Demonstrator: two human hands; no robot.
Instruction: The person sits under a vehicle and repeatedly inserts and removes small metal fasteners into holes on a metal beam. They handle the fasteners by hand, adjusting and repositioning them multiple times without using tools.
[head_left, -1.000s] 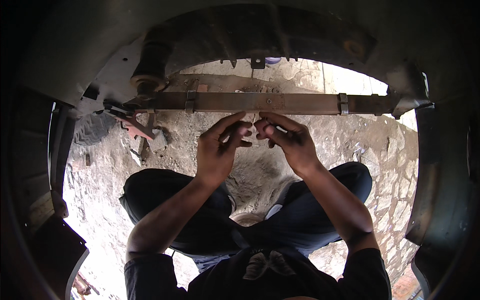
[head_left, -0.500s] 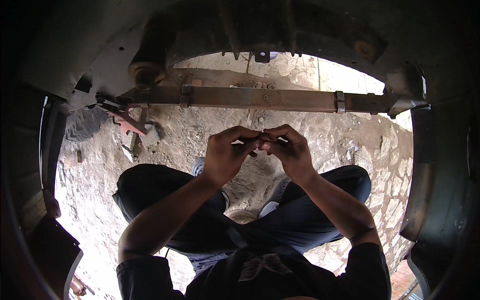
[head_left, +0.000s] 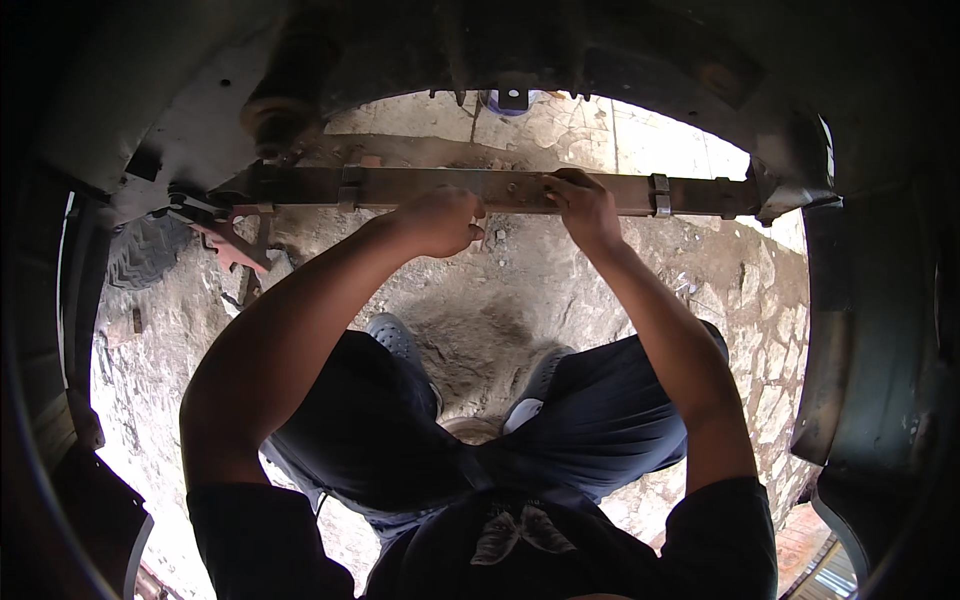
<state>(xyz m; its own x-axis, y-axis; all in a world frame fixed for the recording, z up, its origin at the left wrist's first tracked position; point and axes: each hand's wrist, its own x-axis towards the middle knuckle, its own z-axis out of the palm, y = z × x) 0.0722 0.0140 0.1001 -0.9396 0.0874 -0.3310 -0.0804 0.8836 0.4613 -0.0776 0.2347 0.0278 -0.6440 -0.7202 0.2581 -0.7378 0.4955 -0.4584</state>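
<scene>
A long rusty leaf spring (head_left: 500,188) runs across the wheel arch, with metal clamps (head_left: 659,195) around it. My right hand (head_left: 585,207) reaches up to its middle, the fingers curled over the bar's edge. My left hand (head_left: 437,220) is a closed fist just under the spring, left of the right hand. Whatever it holds is hidden by the fingers. I crouch below, with dark trousers and grey shoes (head_left: 392,337) on the dirt.
The dark wheel arch (head_left: 860,330) encloses the view on all sides. A rubber bump stop (head_left: 285,110) hangs at upper left. A reddish metal bracket (head_left: 232,245) and a tyre (head_left: 145,250) lie at left. Stony, dusty ground (head_left: 500,290) lies beneath.
Both hands were together below the spring, fingers working on something small. They have since risen and parted, the right onto the spring, the left just beneath it.
</scene>
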